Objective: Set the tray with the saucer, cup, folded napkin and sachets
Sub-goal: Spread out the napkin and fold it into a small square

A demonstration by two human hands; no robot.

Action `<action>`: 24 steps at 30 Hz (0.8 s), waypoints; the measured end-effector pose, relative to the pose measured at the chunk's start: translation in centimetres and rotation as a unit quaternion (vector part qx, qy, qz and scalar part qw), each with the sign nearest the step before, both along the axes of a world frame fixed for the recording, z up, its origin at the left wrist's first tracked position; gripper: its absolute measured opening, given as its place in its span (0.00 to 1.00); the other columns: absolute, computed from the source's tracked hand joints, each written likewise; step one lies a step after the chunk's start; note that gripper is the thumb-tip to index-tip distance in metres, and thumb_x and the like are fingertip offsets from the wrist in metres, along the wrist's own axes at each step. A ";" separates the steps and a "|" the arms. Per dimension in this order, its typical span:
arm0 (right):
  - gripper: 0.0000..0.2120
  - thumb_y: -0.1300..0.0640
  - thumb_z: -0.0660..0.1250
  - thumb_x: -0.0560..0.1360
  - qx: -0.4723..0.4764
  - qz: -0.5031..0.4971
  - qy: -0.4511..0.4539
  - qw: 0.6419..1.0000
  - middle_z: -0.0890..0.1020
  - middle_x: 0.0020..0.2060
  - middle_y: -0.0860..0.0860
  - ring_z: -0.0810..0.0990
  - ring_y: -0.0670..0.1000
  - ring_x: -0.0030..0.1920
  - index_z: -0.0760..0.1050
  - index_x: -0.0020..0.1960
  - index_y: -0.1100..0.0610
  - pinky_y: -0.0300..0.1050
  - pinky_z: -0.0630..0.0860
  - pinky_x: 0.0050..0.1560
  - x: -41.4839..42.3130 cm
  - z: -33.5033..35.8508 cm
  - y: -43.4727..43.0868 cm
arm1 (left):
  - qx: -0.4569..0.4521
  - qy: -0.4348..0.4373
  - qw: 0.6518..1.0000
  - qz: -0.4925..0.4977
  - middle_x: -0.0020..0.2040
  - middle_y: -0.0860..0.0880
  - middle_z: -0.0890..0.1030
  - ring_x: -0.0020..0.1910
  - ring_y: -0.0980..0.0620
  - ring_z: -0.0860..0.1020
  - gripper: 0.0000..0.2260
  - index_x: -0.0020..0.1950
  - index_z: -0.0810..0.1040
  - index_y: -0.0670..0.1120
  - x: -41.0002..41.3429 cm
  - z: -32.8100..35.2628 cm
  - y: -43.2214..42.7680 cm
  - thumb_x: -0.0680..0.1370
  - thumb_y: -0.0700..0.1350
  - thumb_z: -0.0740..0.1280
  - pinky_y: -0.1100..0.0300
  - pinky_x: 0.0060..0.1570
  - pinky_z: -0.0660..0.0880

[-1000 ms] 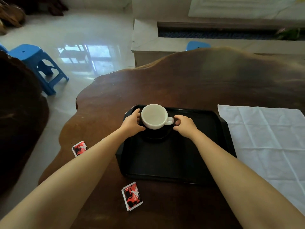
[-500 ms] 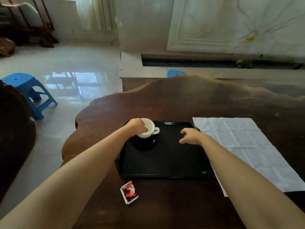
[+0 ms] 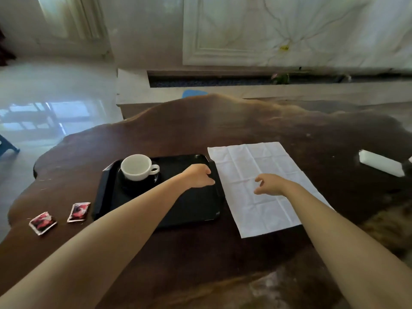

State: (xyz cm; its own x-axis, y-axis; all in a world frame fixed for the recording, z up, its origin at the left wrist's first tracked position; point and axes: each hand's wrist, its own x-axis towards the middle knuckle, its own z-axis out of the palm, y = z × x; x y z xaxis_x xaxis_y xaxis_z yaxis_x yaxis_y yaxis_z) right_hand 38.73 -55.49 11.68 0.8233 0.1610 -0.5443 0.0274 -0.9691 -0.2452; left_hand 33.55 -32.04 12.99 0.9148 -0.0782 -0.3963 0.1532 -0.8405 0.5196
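White cup (image 3: 137, 167) upright, handle (image 3: 154, 169) pointing right

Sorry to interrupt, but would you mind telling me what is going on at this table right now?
A person is setting a black tray on a dark wooden table. A white cup already sits on a dark saucer in the tray's far left corner. Both hands are empty: the left hand is over the tray's right edge, and the right hand hovers open above the unfolded white napkin beside the tray. Two red sachets lie on the table left of the tray.
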 end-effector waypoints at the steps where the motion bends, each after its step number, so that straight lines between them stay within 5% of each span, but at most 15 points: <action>1: 0.28 0.52 0.65 0.75 -0.003 0.000 0.007 1.000 0.68 0.69 0.56 0.70 0.57 0.66 0.62 0.72 0.58 0.49 0.68 0.65 0.2 -0.6 -1.7 | -0.006 0.004 1.000 0.000 0.62 0.45 0.75 0.63 0.48 0.72 0.17 0.64 0.73 0.43 0.2 -0.8 -1.7 0.77 0.47 0.63 0.58 0.57 0.69; 3: 0.28 0.53 0.64 0.76 -0.007 0.006 0.025 1.000 0.67 0.70 0.57 0.68 0.57 0.68 0.61 0.73 0.58 0.48 0.66 0.65 0.6 -2.2 -5.0 | -0.012 0.019 1.000 0.002 0.61 0.47 0.75 0.60 0.49 0.73 0.11 0.58 0.76 0.47 0.8 -2.9 -5.1 0.76 0.48 0.64 0.60 0.54 0.68; 8: 0.27 0.51 0.62 0.77 -0.031 0.068 0.028 0.997 0.65 0.71 0.57 0.64 0.58 0.70 0.59 0.73 0.58 0.50 0.65 0.67 1.1 -7.9 -11.5 | -0.051 0.056 0.997 0.032 0.66 0.44 0.72 0.61 0.46 0.74 0.23 0.70 0.65 0.46 0.9 -8.5 -13.2 0.76 0.48 0.65 0.59 0.54 0.71; 13: 0.26 0.48 0.59 0.77 -0.076 0.136 -0.029 0.987 0.66 0.68 0.58 0.63 0.61 0.67 0.60 0.71 0.58 0.55 0.67 0.62 -0.2 -12.4 -14.9 | -0.030 0.049 0.998 0.018 0.74 0.46 0.63 0.72 0.46 0.62 0.25 0.73 0.60 0.48 -1.9 -13.4 -18.6 0.77 0.48 0.63 0.52 0.67 0.65; 19: 0.22 0.50 0.60 0.77 -0.021 0.110 -0.185 0.976 0.69 0.67 0.54 0.68 0.57 0.64 0.63 0.69 0.57 0.50 0.69 0.60 -4.3 -16.3 -17.0 | 0.075 -0.057 0.995 -0.010 0.77 0.50 0.56 0.75 0.49 0.54 0.23 0.74 0.61 0.46 -6.1 -16.7 -19.5 0.79 0.47 0.60 0.56 0.70 0.61; 22: 0.21 0.51 0.62 0.76 -0.004 0.084 -0.194 0.977 0.72 0.66 0.55 0.71 0.59 0.61 0.68 0.67 0.57 0.53 0.72 0.58 -5.9 -17.1 -17.1 | 0.102 -0.101 0.989 -0.037 0.75 0.50 0.60 0.75 0.50 0.58 0.21 0.71 0.66 0.45 -7.5 -17.2 -19.0 0.79 0.48 0.60 0.56 0.68 0.64; 24: 0.21 0.51 0.63 0.76 -0.001 0.086 -0.201 0.976 0.75 0.63 0.55 0.73 0.59 0.59 0.70 0.66 0.57 0.53 0.73 0.55 -7.2 -17.6 -17.3 | 0.126 -0.136 0.980 -0.067 0.69 0.49 0.71 0.68 0.49 0.70 0.18 0.63 0.75 0.45 -8.2 -17.4 -18.4 0.74 0.47 0.68 0.58 0.59 0.74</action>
State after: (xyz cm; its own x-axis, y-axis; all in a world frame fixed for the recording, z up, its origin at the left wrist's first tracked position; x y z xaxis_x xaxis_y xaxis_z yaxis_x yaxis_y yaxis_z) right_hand 31.58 -72.75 -5.90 0.9315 0.3148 -0.1825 0.2830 -0.9420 -0.1801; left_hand 25.32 -50.45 -4.41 0.9776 -0.1361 -0.1607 -0.0833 -0.9508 0.2983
